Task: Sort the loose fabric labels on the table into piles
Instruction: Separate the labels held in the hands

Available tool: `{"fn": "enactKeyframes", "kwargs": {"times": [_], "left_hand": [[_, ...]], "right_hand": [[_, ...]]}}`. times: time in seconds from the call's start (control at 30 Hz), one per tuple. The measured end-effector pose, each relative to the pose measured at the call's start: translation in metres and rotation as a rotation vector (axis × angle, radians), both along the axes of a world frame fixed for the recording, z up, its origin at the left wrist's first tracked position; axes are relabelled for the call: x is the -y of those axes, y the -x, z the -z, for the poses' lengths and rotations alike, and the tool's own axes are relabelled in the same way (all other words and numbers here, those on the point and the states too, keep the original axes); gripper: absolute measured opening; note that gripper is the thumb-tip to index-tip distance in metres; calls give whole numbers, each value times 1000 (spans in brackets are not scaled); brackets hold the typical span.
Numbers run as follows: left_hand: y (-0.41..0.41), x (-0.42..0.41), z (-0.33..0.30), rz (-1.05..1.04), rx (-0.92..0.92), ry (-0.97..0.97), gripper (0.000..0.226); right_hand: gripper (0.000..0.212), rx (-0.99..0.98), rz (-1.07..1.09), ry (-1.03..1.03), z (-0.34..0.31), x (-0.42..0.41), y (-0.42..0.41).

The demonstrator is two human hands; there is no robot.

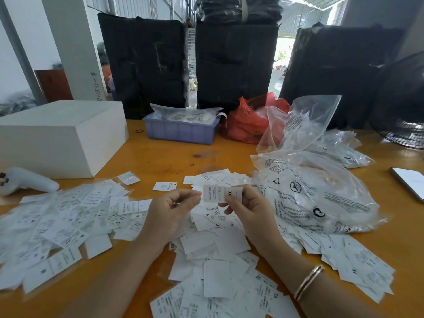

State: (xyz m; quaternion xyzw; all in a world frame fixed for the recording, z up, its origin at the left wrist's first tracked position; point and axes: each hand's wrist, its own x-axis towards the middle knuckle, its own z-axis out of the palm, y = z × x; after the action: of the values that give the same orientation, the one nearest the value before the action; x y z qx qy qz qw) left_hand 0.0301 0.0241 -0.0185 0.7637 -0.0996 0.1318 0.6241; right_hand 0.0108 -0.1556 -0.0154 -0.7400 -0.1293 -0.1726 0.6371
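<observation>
Loose fabric labels [213, 278] cover the near orange table [160, 154] in heaps. Above them, the right hand [249, 208] pinches one white label [221, 193] between thumb and fingers — held clear of the heaps — while the left hand [171, 208], fingers loosely curled, touches its edge. Farther back: clear plastic bags [316, 196], white box [62, 136], blue bin [181, 131].

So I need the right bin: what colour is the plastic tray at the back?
Pale blue-lilac tray, seen in the head view.
</observation>
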Motion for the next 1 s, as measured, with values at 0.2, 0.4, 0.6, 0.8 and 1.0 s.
{"fn": "enactKeyframes", "kwargs": {"times": [0.2, 0.4, 0.6, 0.8, 1.0], "left_hand": [[1, 1, 0, 10, 3, -36, 13], [2, 1, -2, 8, 54, -42, 15], [-1, -1, 1, 52, 122, -131, 17], [1, -1, 2, 104, 170, -247, 15], [2, -1, 0, 72, 110, -162, 3]], "right_hand": [[20, 59, 12, 29, 4, -5, -2], [14, -47, -54, 96, 4, -3, -3], [17, -102, -42, 332, 4, -4, -1], [28, -92, -41, 326, 2, -12, 3], [20, -51, 27, 277, 4, -7, 1]]}}
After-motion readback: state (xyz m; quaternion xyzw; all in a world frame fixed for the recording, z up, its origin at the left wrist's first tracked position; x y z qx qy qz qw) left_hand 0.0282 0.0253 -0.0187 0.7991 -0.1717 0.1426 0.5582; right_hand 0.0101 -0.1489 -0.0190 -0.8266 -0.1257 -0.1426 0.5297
